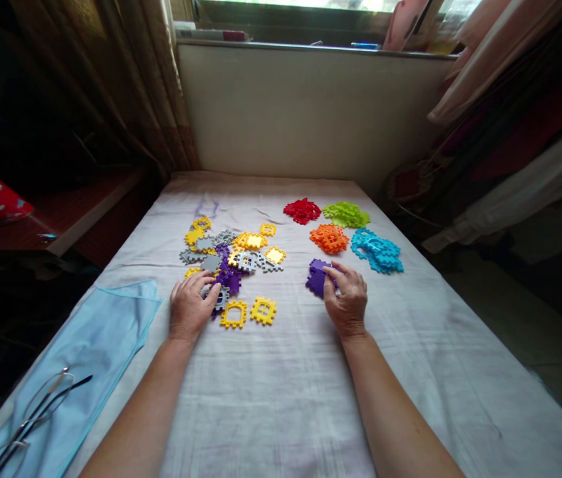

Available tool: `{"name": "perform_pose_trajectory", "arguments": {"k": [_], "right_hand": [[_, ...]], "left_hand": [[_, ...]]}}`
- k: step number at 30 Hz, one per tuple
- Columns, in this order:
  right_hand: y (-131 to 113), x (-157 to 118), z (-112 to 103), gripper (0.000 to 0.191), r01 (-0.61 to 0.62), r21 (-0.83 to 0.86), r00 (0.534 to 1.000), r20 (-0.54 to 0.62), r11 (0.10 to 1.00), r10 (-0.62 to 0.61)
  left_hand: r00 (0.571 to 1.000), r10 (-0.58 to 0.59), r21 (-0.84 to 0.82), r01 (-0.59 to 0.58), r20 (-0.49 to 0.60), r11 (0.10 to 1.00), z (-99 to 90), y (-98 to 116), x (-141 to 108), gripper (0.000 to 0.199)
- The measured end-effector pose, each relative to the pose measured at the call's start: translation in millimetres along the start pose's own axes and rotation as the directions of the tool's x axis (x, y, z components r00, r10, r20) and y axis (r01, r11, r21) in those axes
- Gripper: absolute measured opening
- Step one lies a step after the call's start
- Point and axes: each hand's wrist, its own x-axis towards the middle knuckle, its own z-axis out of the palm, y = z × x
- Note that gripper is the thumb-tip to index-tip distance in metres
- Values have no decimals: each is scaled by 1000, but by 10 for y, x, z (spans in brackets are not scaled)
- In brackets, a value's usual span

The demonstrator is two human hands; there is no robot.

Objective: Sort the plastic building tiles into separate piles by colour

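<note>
My left hand [191, 302] is at the near left edge of a mixed pile, its fingers curled and its thumb on a grey interlocking plastic piece [220, 300]. Around it lie purple pieces [231, 282], more grey pieces [245, 261] and yellow pieces [254, 240]. Two yellow window-like pieces, a frame [234, 315] and a cross-barred one [264, 310], lie just in front of the pile. To the right, my right hand [347, 299] has thumb and fingers closed on the edge of a purple interlocking piece [317, 279] at a small purple heap; its fingertips are partly hidden.
Beyond my right hand are heaps of orange [329, 239], blue [376, 251], red [301, 211] and green [347, 214] pieces. Glasses [36, 418] rest on a light blue cloth [111, 332] at the left. A pale sheet [261, 398] covers the table, which meets a wall [305, 113].
</note>
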Motion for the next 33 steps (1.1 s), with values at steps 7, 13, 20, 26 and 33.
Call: {"name": "perform_pose_trajectory", "arguments": {"k": [7,13,20,26,33], "right_hand": [[-353,-108,63,27,114,184,985,107,976,-135],[-548,-179,84,35,85,360,952,246,929,-183],[-664,-235,79,19,103,423,918,309,900,-250],[-486,-115,36,25,-109,436,973,231,893,6],[346,70,-98,46,-494,210,862,-9,844,506]], "left_hand": [[966,253,-144,-257,-46,956,-20,171,-31,23],[886,459,-233,-433,67,871,31,419,-128,24],[878,465,-264,-425,113,866,41,460,-152,24],[903,422,-210,-399,80,893,29,353,-145,32],[933,338,-54,-334,125,941,-75,-30,-44,44]]}}
